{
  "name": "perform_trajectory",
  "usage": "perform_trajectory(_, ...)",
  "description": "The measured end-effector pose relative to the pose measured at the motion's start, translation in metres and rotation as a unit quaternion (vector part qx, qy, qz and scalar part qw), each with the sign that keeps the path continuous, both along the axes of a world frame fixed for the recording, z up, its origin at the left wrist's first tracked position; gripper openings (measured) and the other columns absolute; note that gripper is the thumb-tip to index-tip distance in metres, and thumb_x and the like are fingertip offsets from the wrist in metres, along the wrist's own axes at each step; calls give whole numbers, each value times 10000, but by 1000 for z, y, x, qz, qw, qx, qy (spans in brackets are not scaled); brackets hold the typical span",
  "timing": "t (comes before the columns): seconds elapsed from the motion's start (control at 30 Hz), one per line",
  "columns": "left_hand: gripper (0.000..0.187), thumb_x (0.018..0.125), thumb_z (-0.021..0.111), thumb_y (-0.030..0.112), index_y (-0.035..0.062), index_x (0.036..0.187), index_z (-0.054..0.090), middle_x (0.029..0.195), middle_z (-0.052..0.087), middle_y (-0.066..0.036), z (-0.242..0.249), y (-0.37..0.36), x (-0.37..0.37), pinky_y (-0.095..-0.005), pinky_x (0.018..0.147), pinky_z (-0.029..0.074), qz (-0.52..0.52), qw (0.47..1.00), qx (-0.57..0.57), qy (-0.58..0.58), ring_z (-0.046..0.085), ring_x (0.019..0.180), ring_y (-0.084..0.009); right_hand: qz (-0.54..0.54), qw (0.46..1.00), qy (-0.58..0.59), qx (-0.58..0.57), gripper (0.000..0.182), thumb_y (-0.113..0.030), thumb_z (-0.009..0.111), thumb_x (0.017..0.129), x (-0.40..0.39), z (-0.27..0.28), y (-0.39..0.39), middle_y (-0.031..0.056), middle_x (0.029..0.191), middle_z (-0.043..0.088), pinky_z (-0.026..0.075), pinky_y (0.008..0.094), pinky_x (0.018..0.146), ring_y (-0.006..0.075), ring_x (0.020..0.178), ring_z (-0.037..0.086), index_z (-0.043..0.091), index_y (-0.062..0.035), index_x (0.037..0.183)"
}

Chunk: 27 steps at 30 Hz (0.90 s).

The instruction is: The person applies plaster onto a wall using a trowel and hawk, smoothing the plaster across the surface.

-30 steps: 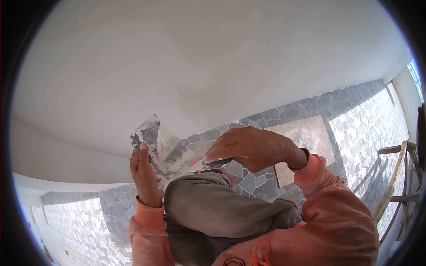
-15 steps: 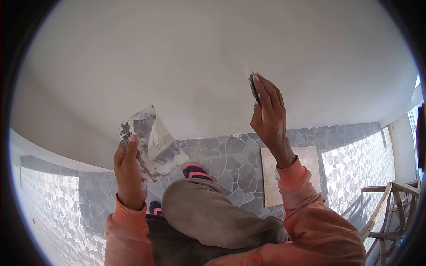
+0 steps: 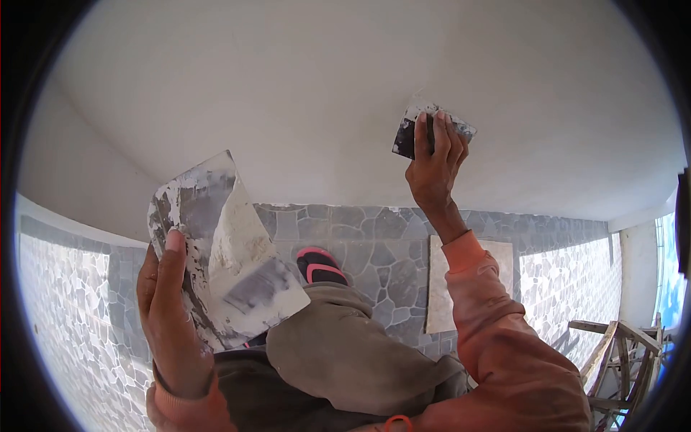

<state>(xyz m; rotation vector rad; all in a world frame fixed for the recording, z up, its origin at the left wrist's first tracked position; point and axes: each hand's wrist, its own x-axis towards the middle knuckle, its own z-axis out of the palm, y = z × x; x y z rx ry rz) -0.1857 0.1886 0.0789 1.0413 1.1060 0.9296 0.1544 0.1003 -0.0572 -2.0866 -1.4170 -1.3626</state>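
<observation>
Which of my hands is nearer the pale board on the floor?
Right. Your right hand is up at the wall, above the board in view; your left hand is well off to the board's left.

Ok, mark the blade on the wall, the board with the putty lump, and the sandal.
Blade (image 3: 405, 137): head view, dark left part of its face, beside the fingers.
Board (image 3: 258, 289): head view, grey-smeared patch on its lower right.
Sandal (image 3: 324, 274): head view, dark sole between the pink straps.
</observation>
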Motion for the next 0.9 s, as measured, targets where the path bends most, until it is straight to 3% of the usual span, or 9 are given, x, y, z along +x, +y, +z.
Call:
perform_trajectory(0.13, 401, 923, 538, 304, 4, 1188, 557, 1021, 621, -69, -4, 5, -6, -248, 771, 503, 7, 1000, 3, 9, 631, 890, -143, 24, 999, -24, -18, 403, -26, 561, 853, -5, -66, 11, 162, 1332, 408, 353, 439, 967, 292, 1214, 413, 558, -60, 1255)
perform_trajectory(0.27, 388, 937, 523, 290, -3, 1187, 559, 1027, 619, -68, -4, 5, -6, -248, 770, 501, 16, 1000, 7, -5, 629, 892, -139, 70, 992, 71, -71, 472, -9, 565, 799, -32, -97, 3, 179, 1335, 401, 349, 454, 971, 307, 1224, 410, 525, -27, 1269)
perform_trajectory(0.33, 380, 942, 520, 277, -7, 1191, 557, 1036, 619, -69, -5, 9, -7, -249, 770, 500, -11, 999, -1, -33, 625, 902, -134, 112, 975, 148, -125, 497, 29, 541, 774, -49, -90, -8, 185, 1332, 407, 356, 462, 969, 314, 1214, 425, 502, 1, 1269)
perform_trajectory(0.43, 364, 941, 525, 259, -9, 1185, 560, 1034, 628, -63, 1, 8, -6, -246, 763, 500, 1, 999, 5, -37, 626, 897, -126, 175, 961, 162, -141, 521, 66, 529, 743, -67, -47, -24, 193, 1305, 433, 363, 478, 969, 325, 1190, 452, 495, 18, 1260)
perform_trajectory(0.53, 350, 937, 534, 242, -8, 1180, 565, 1034, 633, -63, 1, 9, -12, -246, 760, 500, -10, 1000, 4, -25, 627, 889, -125, 159, 978, 128, -36, 564, 119, 533, 714, -63, 35, -22, 197, 1263, 464, 370, 493, 973, 336, 1162, 479, 491, 30, 1270)
perform_trajectory(0.67, 348, 931, 548, 239, -5, 1178, 570, 1040, 629, -59, -2, 9, -14, -247, 762, 498, -29, 998, -5, -56, 623, 893, -123, 106, 992, 49, 49, 608, 139, 549, 705, -43, 92, -4, 186, 1277, 443, 385, 470, 952, 332, 1153, 467, 488, 2, 1295)
perform_trajectory(0.77, 342, 926, 560, 232, -1, 1176, 574, 1042, 630, -57, 0, 7, -12, -250, 777, 495, -44, 997, -1, -67, 620, 906, -121, 36, 999, 22, 24, 566, 102, 560, 741, -43, 81, 13, 182, 1280, 441, 385, 465, 946, 320, 1151, 457, 497, -7, 1293)
perform_trajectory(0.9, 339, 923, 566, 222, 0, 1179, 573, 1053, 631, -55, 3, 7, -14, -254, 799, 491, -39, 997, -5, -63, 616, 929, -126, 49, 998, -38, -8, 477, 18, 570, 814, -44, 22, 26, 188, 1288, 432, 375, 463, 946, 311, 1162, 443, 513, -15, 1287)
